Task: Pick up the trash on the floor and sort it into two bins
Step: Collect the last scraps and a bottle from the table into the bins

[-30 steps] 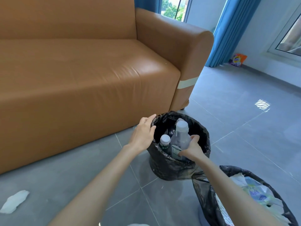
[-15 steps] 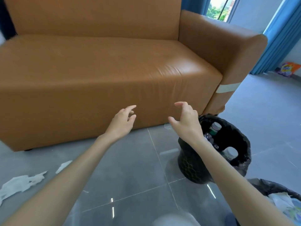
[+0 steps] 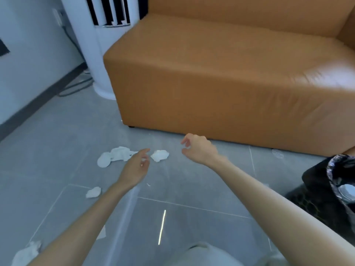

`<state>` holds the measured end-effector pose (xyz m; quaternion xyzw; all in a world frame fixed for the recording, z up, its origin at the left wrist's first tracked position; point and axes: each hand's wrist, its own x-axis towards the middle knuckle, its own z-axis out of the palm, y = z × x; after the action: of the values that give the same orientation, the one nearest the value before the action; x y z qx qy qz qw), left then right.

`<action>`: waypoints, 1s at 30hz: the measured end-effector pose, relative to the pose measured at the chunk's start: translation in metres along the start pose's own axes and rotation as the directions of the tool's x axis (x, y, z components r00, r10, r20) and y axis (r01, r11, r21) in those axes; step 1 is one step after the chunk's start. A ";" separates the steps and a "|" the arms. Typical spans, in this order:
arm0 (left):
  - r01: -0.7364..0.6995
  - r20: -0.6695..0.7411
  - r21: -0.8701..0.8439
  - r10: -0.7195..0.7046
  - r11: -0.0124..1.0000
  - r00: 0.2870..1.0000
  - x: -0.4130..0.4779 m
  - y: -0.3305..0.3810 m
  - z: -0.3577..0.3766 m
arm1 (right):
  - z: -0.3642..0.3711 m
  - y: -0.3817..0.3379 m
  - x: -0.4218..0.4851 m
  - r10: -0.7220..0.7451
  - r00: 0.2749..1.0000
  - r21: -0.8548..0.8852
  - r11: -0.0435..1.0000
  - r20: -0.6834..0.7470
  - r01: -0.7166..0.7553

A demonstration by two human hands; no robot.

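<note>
Both hands reach forward empty: the left hand [image 3: 136, 169] has its fingers loosely extended, and the right hand [image 3: 199, 148] has its fingers half curled with the thumb apart, gripping nothing. Half a second ago the right hand hung just over the black-lined bin [image 3: 317, 185]. The view has since swung left, so the bin now sits at the right edge, well apart from both hands. On the grey floor [image 3: 57, 150], near the front left corner of the sofa [image 3: 230, 83], a small crumpled tissue [image 3: 159, 155] lies between the hands, just beyond the left fingertips. A larger tissue [image 3: 115, 155] lies just left of that hand, and a scrap [image 3: 93, 192] lies beside the left wrist.
</note>
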<state>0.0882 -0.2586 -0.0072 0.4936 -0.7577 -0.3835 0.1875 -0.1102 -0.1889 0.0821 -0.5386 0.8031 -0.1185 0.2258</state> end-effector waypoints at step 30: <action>0.416 -0.168 0.529 -0.389 0.740 0.906 -0.149 -0.243 -0.016 | 0.260 -0.104 0.008 -0.168 0.829 -0.172 0.938 0.533 0.300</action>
<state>0.3117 -0.1850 -0.1689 0.6869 -0.7064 -0.1675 -0.0331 0.0989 -0.2232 -0.1011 -0.6694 0.6499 0.1030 0.3449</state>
